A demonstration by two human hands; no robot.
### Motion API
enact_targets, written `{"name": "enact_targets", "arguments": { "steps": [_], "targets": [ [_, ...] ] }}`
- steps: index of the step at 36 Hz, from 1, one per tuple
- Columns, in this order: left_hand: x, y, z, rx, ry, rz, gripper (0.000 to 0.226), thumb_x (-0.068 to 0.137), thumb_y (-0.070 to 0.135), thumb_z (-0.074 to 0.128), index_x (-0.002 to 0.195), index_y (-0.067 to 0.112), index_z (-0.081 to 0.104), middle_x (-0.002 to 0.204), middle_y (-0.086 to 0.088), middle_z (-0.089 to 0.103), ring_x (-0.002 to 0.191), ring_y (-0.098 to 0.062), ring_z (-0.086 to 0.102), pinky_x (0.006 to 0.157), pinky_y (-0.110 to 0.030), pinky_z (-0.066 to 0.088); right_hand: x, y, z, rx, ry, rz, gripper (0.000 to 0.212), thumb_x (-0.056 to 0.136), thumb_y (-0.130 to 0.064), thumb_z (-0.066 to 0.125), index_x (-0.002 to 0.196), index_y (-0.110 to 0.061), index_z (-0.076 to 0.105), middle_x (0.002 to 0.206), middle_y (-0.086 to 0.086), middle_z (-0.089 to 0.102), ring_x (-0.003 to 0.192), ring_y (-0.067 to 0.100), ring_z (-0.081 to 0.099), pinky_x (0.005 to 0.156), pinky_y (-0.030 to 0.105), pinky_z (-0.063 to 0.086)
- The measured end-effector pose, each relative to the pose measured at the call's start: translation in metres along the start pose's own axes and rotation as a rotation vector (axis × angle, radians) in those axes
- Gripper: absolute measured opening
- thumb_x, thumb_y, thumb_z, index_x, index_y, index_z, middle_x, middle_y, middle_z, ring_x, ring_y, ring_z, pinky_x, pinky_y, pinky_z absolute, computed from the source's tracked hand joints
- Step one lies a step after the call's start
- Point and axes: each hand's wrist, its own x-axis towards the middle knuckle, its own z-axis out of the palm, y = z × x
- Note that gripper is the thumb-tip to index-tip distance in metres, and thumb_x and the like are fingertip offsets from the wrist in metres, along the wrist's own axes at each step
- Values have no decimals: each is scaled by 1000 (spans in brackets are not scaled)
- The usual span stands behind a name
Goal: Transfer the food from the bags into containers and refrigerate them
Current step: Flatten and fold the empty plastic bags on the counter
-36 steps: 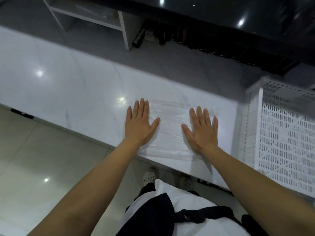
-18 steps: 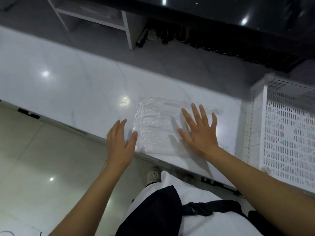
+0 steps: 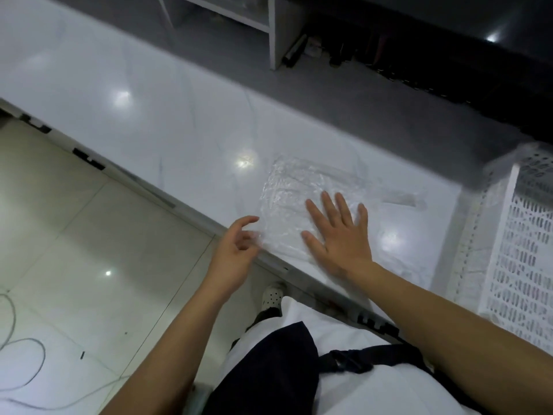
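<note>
From the head view, a clear plastic bag (image 3: pixel 302 205) lies flat and apparently empty on the white table (image 3: pixel 155 115), close to the near edge, with its sealing strip along the far right side, so its long axis seems to run from the near left corner toward the far right. The right hand (image 3: pixel 341 235) rests palm down on the right part of the bag, fingers (image 3: pixel 330 205) straight and spread, pressing the film to the table without curling round it. The left hand (image 3: pixel 236 250) is beyond the table edge, above the floor (image 3: pixel 74 250), its fingers loosely curled with the tips at the bag's near left corner; motion blur makes it hard to tell whether they touch or pinch the film, and no firm grip shows. The bag therefore lies just ahead and to the right of the left fingers, and directly beneath the right palm, so the right hand is the nearer of the two. A white perforated crate (image 3: pixel 520 250) stands on the table to the right, near the bag but apart from it. No food or containers appear here, so the bag handling is probably finishing up.
</note>
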Motion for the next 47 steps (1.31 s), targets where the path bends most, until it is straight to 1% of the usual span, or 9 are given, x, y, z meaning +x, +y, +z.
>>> {"name": "enact_targets", "arguments": {
  "steps": [4, 9, 13, 17, 22, 30, 38, 43, 47],
  "targets": [
    [9, 8, -14, 146, -175, 107, 71, 91, -10, 52, 133, 48, 55, 112, -2, 64, 92, -15, 65, 78, -21, 53, 0, 1, 1, -6, 1, -4, 65, 99, -69, 8, 156, -44, -10, 165, -7, -22, 150, 18, -26, 118, 59, -14],
    [32, 18, -23, 294, -145, 206, 64, 90, -2, 64, 129, 48, 56, 111, 6, 68, 72, 2, 54, 69, -12, 49, 0, 2, 1, 10, -1, -10, 66, 98, -71, 7, 156, -45, -9, 166, -8, -20, 151, 18, -25, 118, 58, -15],
    [56, 27, -29, 610, -162, 357, 67, 87, 14, 76, 138, 48, 48, 132, 10, 54, 103, -5, 54, 90, -28, 52, 2, 4, -3, 48, -29, -10, 69, 93, -75, 0, 156, -47, -7, 166, -9, -19, 150, 17, -25, 118, 58, -14],
    [75, 35, -26, 903, -234, 591, 73, 78, 19, 85, 141, 40, 53, 160, -2, 29, 137, -24, 32, 107, -37, 36, 3, 8, -10, 101, -73, -29, 76, 87, -80, -7, 156, -48, -5, 166, -9, -17, 150, 14, -26, 118, 57, -16],
    [88, 43, -17, 994, -363, 794, 65, 69, 9, 90, 129, 21, 68, 150, -17, 48, 136, -41, 47, 108, -56, 41, 7, 13, -25, 234, -171, -7, 69, 94, -73, 12, 157, -45, 9, 168, -10, -9, 152, 10, -18, 119, 52, -16],
    [104, 32, -13, 908, -460, 996, 53, 62, -3, 91, 112, 9, 77, 132, -19, 64, 127, -44, 56, 101, -59, 47, 10, 11, -56, 445, -222, 78, 59, 99, -66, 31, 152, -41, 36, 167, -10, 13, 153, 7, -1, 121, 46, -8],
    [112, 35, -10, 670, -387, 826, 23, 71, -2, 86, 91, 7, 80, 103, -15, 76, 105, -38, 69, 93, -42, 47, -35, -3, -71, 417, -62, 121, 83, 72, -87, 51, 142, -42, 47, 150, -17, 45, 148, 8, 20, 123, 43, 1],
    [114, 40, -7, 583, -303, 596, 17, 91, 27, 69, 88, 13, 78, 86, -6, 72, 84, -26, 65, 75, -39, 53, -52, -3, -70, 256, 72, 247, 46, 92, -43, 65, 135, -29, 59, 128, -4, 64, 129, 18, 49, 122, 45, 8],
    [116, 42, 0, 446, -267, 462, 17, 94, 26, 69, 86, 40, 72, 77, 29, 69, 81, 8, 63, 68, -6, 45, -36, 6, -86, 196, 225, 374, 23, 99, -22, 56, 117, -20, 70, 106, 1, 74, 109, 26, 61, 111, 43, 29]
  ]
}}
